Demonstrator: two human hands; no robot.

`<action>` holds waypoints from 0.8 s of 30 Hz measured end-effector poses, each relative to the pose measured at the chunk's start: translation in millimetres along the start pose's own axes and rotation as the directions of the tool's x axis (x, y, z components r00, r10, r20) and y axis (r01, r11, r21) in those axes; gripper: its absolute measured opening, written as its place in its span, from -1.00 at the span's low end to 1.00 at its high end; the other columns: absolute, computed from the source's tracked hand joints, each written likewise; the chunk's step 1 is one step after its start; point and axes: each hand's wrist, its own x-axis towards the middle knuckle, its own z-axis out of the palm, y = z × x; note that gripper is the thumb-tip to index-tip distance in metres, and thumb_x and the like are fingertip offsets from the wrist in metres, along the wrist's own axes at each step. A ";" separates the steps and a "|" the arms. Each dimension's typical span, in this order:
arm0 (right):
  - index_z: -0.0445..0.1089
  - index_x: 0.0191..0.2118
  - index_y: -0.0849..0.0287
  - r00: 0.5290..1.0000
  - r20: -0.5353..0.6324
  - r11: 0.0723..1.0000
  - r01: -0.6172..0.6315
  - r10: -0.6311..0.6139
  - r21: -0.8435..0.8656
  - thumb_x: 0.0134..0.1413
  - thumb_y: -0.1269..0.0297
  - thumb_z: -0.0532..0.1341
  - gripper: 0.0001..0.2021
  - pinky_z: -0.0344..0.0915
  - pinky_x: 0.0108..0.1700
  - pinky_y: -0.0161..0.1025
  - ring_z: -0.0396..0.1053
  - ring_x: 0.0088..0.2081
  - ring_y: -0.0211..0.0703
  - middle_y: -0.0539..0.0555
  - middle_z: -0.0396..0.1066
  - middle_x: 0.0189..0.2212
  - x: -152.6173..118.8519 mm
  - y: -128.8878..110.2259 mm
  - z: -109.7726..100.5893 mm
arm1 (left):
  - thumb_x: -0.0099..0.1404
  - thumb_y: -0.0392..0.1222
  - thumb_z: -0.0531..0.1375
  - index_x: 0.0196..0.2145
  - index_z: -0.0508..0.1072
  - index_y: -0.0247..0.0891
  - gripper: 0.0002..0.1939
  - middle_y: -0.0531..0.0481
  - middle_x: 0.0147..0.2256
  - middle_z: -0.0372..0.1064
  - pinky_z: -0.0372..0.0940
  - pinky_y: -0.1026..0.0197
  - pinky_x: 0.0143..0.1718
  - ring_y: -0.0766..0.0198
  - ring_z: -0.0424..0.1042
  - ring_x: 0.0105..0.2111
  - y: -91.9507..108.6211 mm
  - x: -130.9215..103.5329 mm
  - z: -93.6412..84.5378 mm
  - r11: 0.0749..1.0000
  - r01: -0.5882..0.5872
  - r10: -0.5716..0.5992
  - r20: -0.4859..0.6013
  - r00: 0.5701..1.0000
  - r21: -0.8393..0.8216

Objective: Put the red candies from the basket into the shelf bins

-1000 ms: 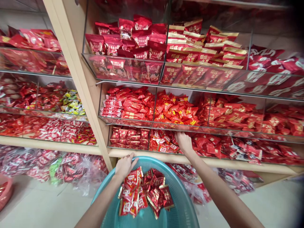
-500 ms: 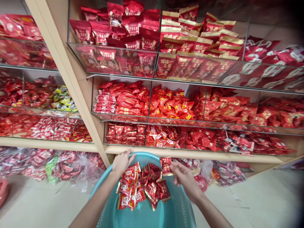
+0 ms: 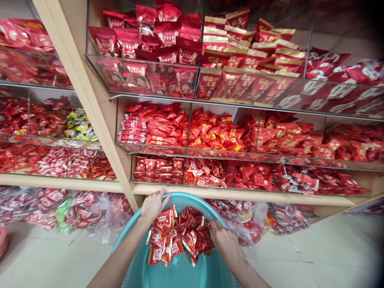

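Two bare hands are at work on one green basket (image 3: 187,195), set on the floor (image 3: 69,264) below a shelf unit (image 3: 240,196). Both hands are apart from each other. Left hand (image 3: 152,207): clamped on the far left part of the basket's rim, with the rim between finger and thumb. Right hand (image 3: 226,242): inside the basket at its right, fingers bent down beside the dark red packets (image 3: 193,236). From where I stand its fingertips are hidden, so I cannot tell whether it grips a packet.

Basket contents: the dark red packets lie in a loose heap right of the basket's middle; brighter red packets (image 3: 162,240) with white labels lie left of it, the two groups touching. Teal basket surface shows bare nearer the person.

Surroundings: just beyond the basket, the lowest compartments hold small red packets (image 3: 159,170). Higher, beyond the basket, stand larger gold-edged packets (image 3: 255,60). Filled clear bags lie on the floor left (image 3: 105,216) and right (image 3: 291,220) of the basket.
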 end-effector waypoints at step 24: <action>0.11 0.09 0.16 0.955 -0.271 0.971 -0.059 0.122 0.232 0.16 0.34 -0.05 -0.64 0.24 -0.26 -0.23 0.39 -0.24 -0.10 0.20 0.28 -0.03 147.0 61.1 -96.9 | 0.30 0.17 -0.22 -0.08 0.24 -0.12 -0.54 -0.08 -0.23 0.44 0.26 0.19 -0.28 0.14 0.46 -0.27 -2.4 1.4 3.9 1.000 0.007 -0.008 -0.004 1.000 -0.014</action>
